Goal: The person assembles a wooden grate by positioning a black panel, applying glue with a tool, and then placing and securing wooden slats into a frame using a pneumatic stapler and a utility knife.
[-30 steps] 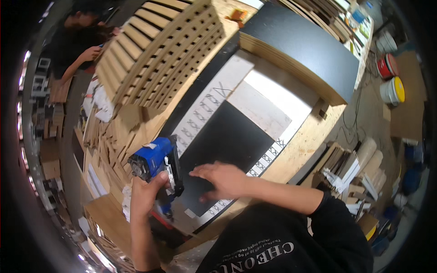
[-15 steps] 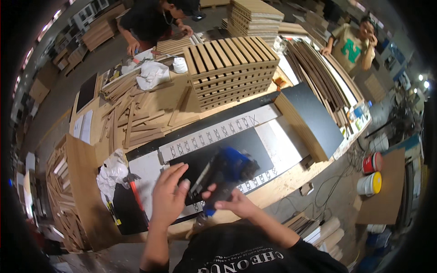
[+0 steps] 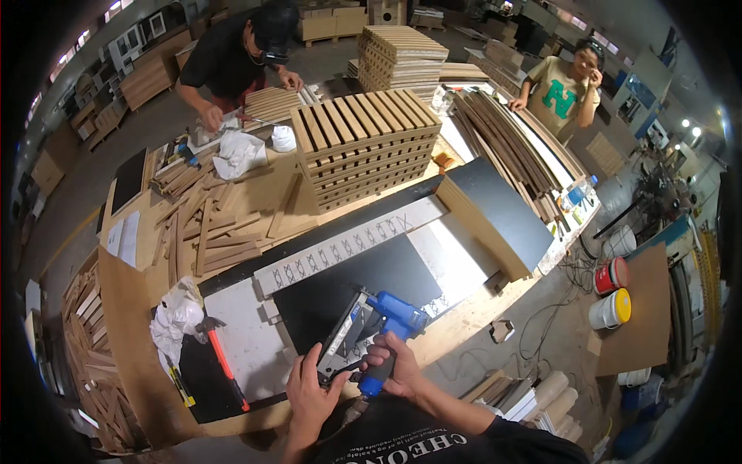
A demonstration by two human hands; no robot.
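Observation:
A blue and black air nail gun with a long grey magazine is tilted over the near side of the table. Its handle is wrapped by my right hand. At the rear end of the magazine, my left hand has its fingers and thumb on either side, gripping it. Under the gun lies a black panel on a white board. A pale strip with a row of drawn crossed marks runs along the panel's far side. A second marked strip is partly hidden behind the gun.
A hammer with a red handle, a yellow cutter and a crumpled white bag lie at left. Stacked slatted wood panels, loose wooden strips and an upright board stand beyond. Two people are across the table.
The nail gun has come lower and closer to me, and its blur is gone. My left hand has moved down from the open space beside it onto the magazine's end.

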